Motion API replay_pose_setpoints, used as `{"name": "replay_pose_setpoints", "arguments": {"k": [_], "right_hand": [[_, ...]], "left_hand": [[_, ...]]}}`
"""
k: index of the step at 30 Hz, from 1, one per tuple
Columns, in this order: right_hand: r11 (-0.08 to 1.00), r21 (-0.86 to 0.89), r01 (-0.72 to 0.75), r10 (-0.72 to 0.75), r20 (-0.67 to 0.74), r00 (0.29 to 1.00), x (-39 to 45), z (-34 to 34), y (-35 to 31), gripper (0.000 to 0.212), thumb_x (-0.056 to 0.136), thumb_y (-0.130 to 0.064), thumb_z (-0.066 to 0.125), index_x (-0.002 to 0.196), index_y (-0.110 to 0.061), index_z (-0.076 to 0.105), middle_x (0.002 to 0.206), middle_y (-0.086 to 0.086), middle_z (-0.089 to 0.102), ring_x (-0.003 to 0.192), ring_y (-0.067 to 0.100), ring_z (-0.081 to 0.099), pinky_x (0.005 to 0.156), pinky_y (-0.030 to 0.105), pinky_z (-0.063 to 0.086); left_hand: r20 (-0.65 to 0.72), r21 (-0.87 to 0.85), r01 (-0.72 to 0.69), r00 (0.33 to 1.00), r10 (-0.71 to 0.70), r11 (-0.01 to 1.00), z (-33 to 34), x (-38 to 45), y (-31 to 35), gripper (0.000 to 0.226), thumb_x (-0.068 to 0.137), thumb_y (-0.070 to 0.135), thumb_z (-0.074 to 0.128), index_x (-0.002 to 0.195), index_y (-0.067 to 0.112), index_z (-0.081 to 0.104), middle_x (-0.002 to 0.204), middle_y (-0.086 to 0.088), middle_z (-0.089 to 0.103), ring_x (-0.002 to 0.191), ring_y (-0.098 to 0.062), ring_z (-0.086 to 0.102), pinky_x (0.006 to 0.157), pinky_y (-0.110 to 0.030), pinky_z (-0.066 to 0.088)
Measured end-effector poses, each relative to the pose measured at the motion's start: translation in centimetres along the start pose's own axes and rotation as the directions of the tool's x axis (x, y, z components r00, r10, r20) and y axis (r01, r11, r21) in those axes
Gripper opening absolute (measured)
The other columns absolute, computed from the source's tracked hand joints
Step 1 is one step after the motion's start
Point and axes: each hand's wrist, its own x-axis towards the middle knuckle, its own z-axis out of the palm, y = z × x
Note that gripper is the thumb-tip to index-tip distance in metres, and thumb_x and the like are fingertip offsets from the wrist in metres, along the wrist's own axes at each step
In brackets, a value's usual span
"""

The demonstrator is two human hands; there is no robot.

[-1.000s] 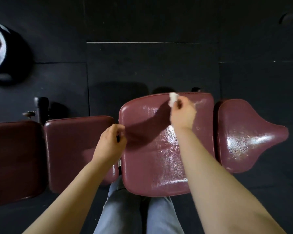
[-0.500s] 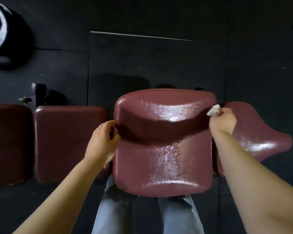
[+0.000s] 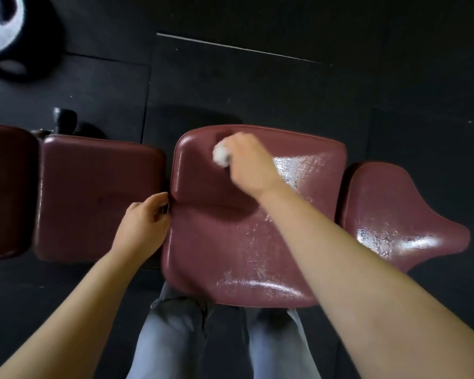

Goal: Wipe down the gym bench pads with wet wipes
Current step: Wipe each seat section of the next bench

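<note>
Floor: dark rubber matting under bench.
Middle pad (image 3: 246,242): firm, slick vinyl, wet sheen.
Wet wipe (image 3: 221,156): soft, limp; far-left corner, balled in right hand (image 3: 249,164).
Left hand (image 3: 143,220): fingers curled round pad's left edge.

The right hand (image 3: 248,162) and its wipe (image 3: 221,156) are motion-blurred; the weight plate (image 3: 3,26) is cut off.

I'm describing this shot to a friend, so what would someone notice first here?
First the right hand, blurred, pressing a balled white wipe on the far left part of the big maroon centre pad, whose right side glistens wet. Next the left hand gripping that pad's left edge. Farther right, the narrow seat pad shines wet too.
</note>
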Motion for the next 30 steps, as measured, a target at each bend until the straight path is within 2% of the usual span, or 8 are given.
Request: {"name": "replay_pose_setpoints", "arguments": {"k": [8, 11, 13, 16, 19, 23, 28, 30], "right_hand": [[0.509, 0.187, -0.841, 0.821, -0.398, 0.408, -9.5, -5.0, 9.4, 0.024, 0.09, -0.006, 0.045, 0.106, 0.007, 0.057, 0.112, 0.029, 0.059, 0.106, 0.043, 0.056, 0.088, 0.039, 0.04], [0.633, 0.242, -0.735, 0.746, -0.444, 0.496, -5.2, -3.0, 4.1, 0.014, 0.083, -0.001, 0.048, 0.091, 0.0, 0.06, 0.094, 0.021, 0.063, 0.092, 0.036, 0.059, 0.076, 0.03, 0.037], [0.814, 0.157, -0.559, 0.574, -0.364, 0.734, -2.0, 0.0, -1.3, 0.021, 0.074, 0.004, 0.05, 0.086, -0.007, 0.062, 0.093, 0.013, 0.062, 0.09, 0.032, 0.058, 0.079, 0.031, 0.043], [0.995, -0.072, -0.073, 0.08, 0.097, 0.992, 0.9, 4.4, -9.4, 0.021, 0.084, -0.009, 0.05, 0.1, -0.013, 0.064, 0.107, 0.01, 0.061, 0.1, 0.031, 0.056, 0.084, 0.037, 0.048], [0.982, -0.153, 0.111, -0.077, 0.213, 0.974, 1.1, 4.7, -10.0, 0.023, 0.093, -0.015, 0.047, 0.111, -0.014, 0.06, 0.111, 0.007, 0.06, 0.103, 0.028, 0.055, 0.083, 0.036, 0.047], [0.97, -0.083, -0.23, 0.215, -0.157, 0.964, -3.9, 0.7, -1.4, 0.038, 0.076, -0.005, 0.048, 0.101, -0.02, 0.073, 0.095, 0.01, 0.068, 0.091, 0.029, 0.058, 0.081, 0.039, 0.048], [0.542, 0.083, -0.836, 0.81, -0.316, 0.494, -13.5, -2.9, 6.6, 0.035, 0.082, -0.009, 0.044, 0.111, -0.002, 0.063, 0.111, 0.023, 0.064, 0.106, 0.042, 0.058, 0.091, 0.04, 0.043], [0.537, 0.167, -0.827, 0.814, -0.36, 0.455, -11.3, -1.1, 3.7, 0.026, 0.08, 0.001, 0.048, 0.102, -0.001, 0.063, 0.104, 0.024, 0.064, 0.099, 0.042, 0.059, 0.086, 0.037, 0.038]], "left_hand": [[0.032, 0.444, -0.22, 0.973, 0.23, 0.869, 0.0, -0.4, -1.0, 0.05, 0.094, 0.026, 0.041, 0.145, 0.023, 0.046, 0.135, 0.002, 0.059, 0.122, -0.029, 0.043, 0.102, -0.046, 0.028], [0.059, 0.447, -0.236, 0.97, 0.235, 0.863, 0.3, -0.9, -1.2, 0.049, 0.098, 0.024, 0.046, 0.147, 0.023, 0.042, 0.142, 0.003, 0.054, 0.125, -0.028, 0.041, 0.103, -0.046, 0.027], [0.069, 0.437, -0.238, 0.97, 0.232, 0.867, 0.4, -1.1, -1.5, 0.048, 0.1, 0.027, 0.041, 0.147, 0.024, 0.043, 0.145, 0.005, 0.051, 0.126, -0.027, 0.039, 0.103, -0.045, 0.027], [0.081, 0.398, -0.206, 0.979, 0.189, 0.894, 0.3, -1.2, -2.0, 0.054, 0.095, 0.035, 0.028, 0.145, 0.027, 0.044, 0.145, 0.006, 0.05, 0.125, -0.026, 0.039, 0.1, -0.045, 0.028], [0.1, 0.38, -0.227, 0.974, 0.204, 0.897, 0.4, -1.7, -2.3, 0.071, 0.085, 0.05, 0.013, 0.144, 0.028, 0.047, 0.143, 0.006, 0.053, 0.124, -0.028, 0.041, 0.099, -0.046, 0.029], [0.065, 0.365, -0.219, 0.976, 0.209, 0.905, 1.1, -2.2, -2.5, 0.057, 0.093, 0.039, 0.027, 0.144, 0.025, 0.047, 0.143, 0.006, 0.053, 0.124, -0.027, 0.041, 0.101, -0.046, 0.028], [-0.006, 0.31, -0.176, 0.982, 0.187, 0.934, 2.0, -2.0, -2.4, 0.046, 0.098, 0.017, 0.045, 0.143, 0.025, 0.049, 0.142, 0.005, 0.054, 0.124, -0.028, 0.04, 0.101, -0.045, 0.028], [-0.021, 0.297, -0.166, 0.983, 0.18, 0.94, 2.3, -2.0, -2.2, 0.044, 0.099, 0.018, 0.044, 0.142, 0.024, 0.05, 0.141, 0.005, 0.054, 0.125, -0.029, 0.04, 0.102, -0.046, 0.028]]}}
